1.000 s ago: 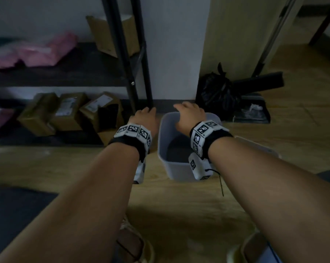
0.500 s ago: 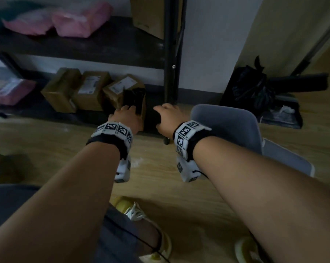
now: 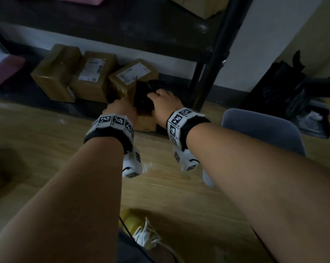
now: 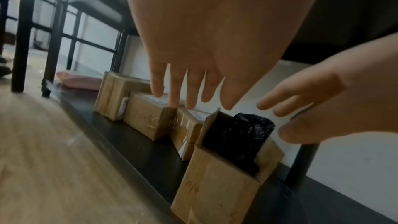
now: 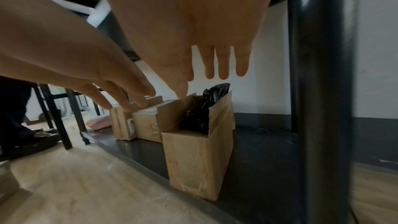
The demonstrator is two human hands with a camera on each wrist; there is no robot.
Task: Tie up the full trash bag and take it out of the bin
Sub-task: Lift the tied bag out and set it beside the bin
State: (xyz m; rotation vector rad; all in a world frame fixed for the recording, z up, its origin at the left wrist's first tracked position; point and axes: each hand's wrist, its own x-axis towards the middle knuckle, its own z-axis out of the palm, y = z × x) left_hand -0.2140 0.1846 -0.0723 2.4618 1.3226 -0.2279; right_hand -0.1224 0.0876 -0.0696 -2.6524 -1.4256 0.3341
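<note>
The grey bin (image 3: 262, 130) stands on the wood floor at the right, and neither hand is on it. A tied black trash bag (image 3: 281, 88) leans on the wall behind it. Both hands hover over an open cardboard box (image 3: 144, 120) on the bottom shelf board, which holds a black roll of bags (image 4: 239, 139) (image 5: 200, 113). My left hand (image 3: 122, 109) (image 4: 189, 98) is at the box's left flap with straight, spread fingers. My right hand (image 3: 162, 103) (image 5: 210, 67) is just above the roll with straight fingers. Neither hand holds anything.
Three sealed cardboard boxes (image 3: 88, 74) sit left of the open one under the black metal shelf. A shelf post (image 3: 207, 76) rises just right of the hands. A dustpan (image 3: 312, 120) lies by the tied bag. My shoes (image 3: 141, 234) are below.
My hands left the bin's rim and moved left to the open box under the shelf. The head view swung left with them, so the bin now sits at the right.
</note>
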